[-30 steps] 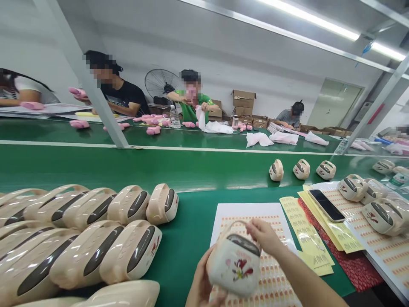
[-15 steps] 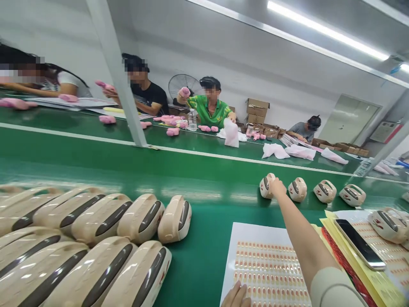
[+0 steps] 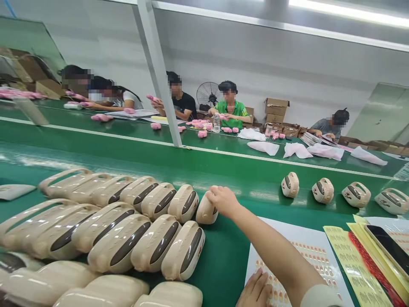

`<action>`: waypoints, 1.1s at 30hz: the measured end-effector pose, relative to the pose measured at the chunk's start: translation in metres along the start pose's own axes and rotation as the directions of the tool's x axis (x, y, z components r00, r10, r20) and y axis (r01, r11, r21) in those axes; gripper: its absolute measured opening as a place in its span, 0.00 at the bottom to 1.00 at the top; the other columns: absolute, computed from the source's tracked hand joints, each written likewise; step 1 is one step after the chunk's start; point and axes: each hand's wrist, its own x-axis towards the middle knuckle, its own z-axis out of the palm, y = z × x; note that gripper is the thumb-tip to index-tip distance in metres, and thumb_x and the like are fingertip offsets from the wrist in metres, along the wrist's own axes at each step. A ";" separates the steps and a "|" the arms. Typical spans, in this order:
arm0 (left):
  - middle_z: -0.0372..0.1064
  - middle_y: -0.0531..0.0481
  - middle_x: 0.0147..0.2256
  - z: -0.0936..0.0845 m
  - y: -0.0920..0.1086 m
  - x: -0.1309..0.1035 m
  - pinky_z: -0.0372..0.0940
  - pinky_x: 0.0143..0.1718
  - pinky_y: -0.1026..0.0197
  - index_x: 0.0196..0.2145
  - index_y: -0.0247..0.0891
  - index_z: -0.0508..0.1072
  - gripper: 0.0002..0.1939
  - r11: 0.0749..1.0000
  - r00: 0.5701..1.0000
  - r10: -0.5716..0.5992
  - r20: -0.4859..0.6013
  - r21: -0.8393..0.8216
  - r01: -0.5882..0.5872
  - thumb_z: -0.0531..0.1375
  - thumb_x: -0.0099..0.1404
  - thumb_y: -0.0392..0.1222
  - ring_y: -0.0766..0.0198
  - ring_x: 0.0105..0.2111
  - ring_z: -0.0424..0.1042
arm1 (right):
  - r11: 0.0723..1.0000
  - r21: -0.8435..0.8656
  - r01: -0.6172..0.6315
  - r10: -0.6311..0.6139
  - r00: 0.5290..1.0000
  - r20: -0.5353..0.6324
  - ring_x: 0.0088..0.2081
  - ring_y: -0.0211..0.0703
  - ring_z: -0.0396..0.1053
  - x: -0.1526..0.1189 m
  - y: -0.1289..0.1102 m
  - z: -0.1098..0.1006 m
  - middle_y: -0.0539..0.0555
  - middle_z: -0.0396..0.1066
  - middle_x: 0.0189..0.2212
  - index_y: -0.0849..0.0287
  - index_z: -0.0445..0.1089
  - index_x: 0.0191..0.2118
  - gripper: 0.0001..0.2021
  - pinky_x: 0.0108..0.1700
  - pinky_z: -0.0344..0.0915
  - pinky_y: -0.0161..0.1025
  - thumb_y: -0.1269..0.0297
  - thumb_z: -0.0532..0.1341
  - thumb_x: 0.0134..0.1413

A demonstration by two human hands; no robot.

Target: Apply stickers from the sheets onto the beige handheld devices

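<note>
My right hand (image 3: 223, 201) is closed on the top of a beige casing (image 3: 206, 212) with a dark strip, standing at the right end of the back row. My forearm reaches across a white sheet of small orange-and-clear stickers (image 3: 308, 251). At the sheet's lower left edge lies my left hand (image 3: 255, 290), fingers spread a little and flat on it, holding nothing. More beige casings (image 3: 183, 251) with dark strips stand in rows left of the sheet.
Several small beige casings (image 3: 356, 195) stand at the right on the green belt. A phone (image 3: 388, 247) lies on yellow sticker sheets (image 3: 358, 266). Beyond a metal post (image 3: 162, 85), people handle pink items (image 3: 200, 124) and white wrapped pieces (image 3: 263, 148).
My right hand has left the small casings at the right and moved left to the end of the back row, where it now grips a casing. The view has turned left.
</note>
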 end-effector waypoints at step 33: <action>0.77 0.53 0.31 -0.071 0.077 0.036 0.70 0.28 0.62 0.46 0.43 0.69 0.27 -0.363 0.278 -0.870 0.407 -0.910 0.199 0.64 0.47 0.44 0.58 0.33 0.74 | 0.889 0.220 -0.403 0.459 0.779 -0.427 0.25 0.41 0.62 -0.374 -0.092 0.077 0.53 0.64 0.23 0.57 0.70 0.38 0.13 0.26 0.62 0.36 0.68 0.48 0.60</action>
